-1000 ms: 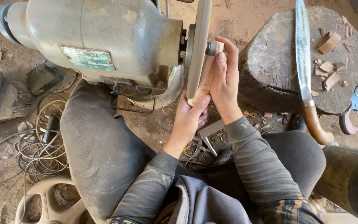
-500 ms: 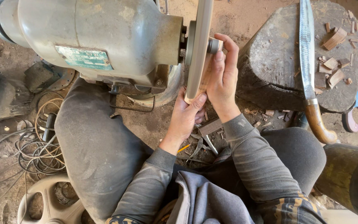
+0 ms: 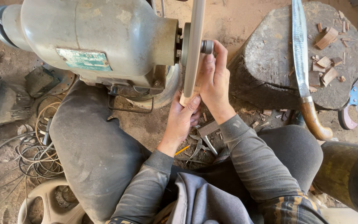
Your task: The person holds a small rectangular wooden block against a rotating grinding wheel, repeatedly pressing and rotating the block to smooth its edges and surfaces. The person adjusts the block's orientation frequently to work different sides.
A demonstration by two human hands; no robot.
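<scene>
Pale wooden strip (image 3: 188, 96) (upright) against grinding disc (image 3: 196, 37)

Our left hand (image 3: 183, 118) reaches up from below, fingers curled and thumb pressed forward, its grip closed. Our right hand (image 3: 214, 81) sits just above and beside that grip, fingers extended upward, palm turned toward the left hand, touching it. Both forearms rise from our lap in grey sleeves, wrists nearly straight.

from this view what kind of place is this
Probably a rough, dirt-floor woodworking or knife-making shop. A bench grinder sits on the ground, a long knife lies on a stump among wood chips, and both hands press a wood piece to the wheel.
</scene>
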